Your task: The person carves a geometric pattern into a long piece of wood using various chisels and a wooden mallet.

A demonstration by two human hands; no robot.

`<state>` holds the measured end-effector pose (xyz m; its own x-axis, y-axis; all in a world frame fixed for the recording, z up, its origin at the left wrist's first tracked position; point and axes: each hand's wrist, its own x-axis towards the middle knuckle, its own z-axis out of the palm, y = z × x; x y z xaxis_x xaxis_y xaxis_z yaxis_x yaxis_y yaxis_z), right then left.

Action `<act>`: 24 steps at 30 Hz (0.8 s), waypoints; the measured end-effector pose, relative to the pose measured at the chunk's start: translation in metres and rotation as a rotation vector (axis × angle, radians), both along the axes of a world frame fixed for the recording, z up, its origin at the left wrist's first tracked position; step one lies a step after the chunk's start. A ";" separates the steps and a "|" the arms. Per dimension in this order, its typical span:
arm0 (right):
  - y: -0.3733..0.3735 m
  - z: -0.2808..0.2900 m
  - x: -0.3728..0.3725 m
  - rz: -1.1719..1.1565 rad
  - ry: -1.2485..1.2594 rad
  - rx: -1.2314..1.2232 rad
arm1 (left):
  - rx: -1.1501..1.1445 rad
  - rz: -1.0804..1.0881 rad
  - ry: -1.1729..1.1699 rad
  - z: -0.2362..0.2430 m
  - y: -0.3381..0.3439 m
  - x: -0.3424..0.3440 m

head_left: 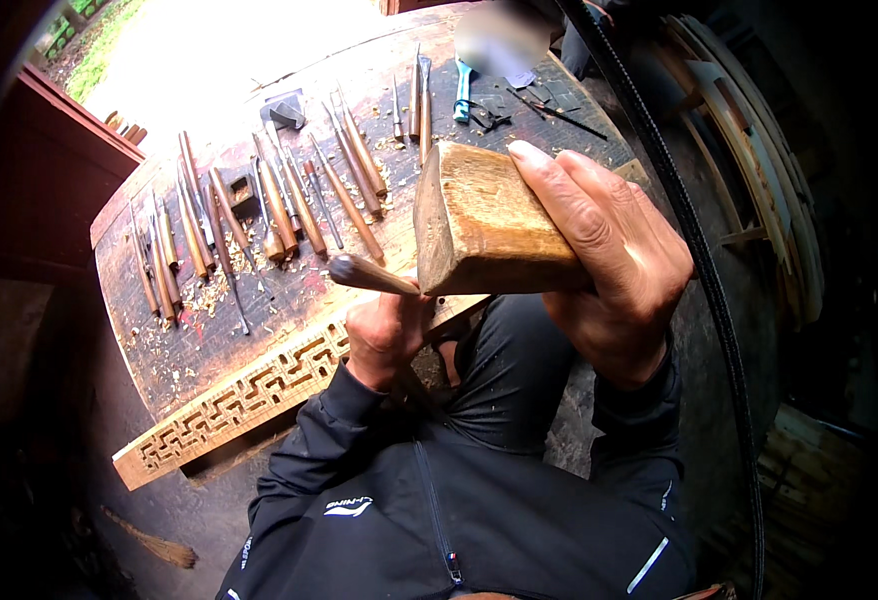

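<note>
My right hand [619,250] is closed around a thick wooden block mallet [504,215], its fingers along the top and far side. The mallet is raised close to the camera and hides part of the bench behind it. My left hand [384,335] is wrapped round a carving chisel, whose rounded dark wooden handle [364,273] sticks out above the fist, beside the mallet's near left corner. The chisel's blade is hidden below the hand. Under and left of that hand lies a pale wooden board [139,465] with a carved angular lattice pattern.
Several wooden-handled carving chisels [289,190] lie in rows across the dark workbench [329,300], among wood shavings. A blue-handled brush [463,90] lies at the far side. Curved wooden pieces [749,150] stand at the right. A small broom [159,545] is on the floor, lower left.
</note>
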<state>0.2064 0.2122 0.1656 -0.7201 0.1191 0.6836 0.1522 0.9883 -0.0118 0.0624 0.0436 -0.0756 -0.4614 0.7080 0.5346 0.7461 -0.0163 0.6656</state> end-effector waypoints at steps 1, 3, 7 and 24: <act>-0.001 0.001 0.000 -0.002 -0.001 0.003 | -0.058 0.013 -0.011 0.006 -0.002 0.002; -0.005 0.006 0.000 -0.010 -0.013 0.008 | 0.007 -0.019 0.172 0.011 0.000 -0.002; -0.016 0.017 -0.005 -0.021 -0.032 -0.023 | -0.012 -0.034 0.281 0.011 0.001 -0.002; 0.005 0.031 0.015 -0.176 0.015 0.115 | 0.082 -0.074 0.131 0.025 0.012 0.003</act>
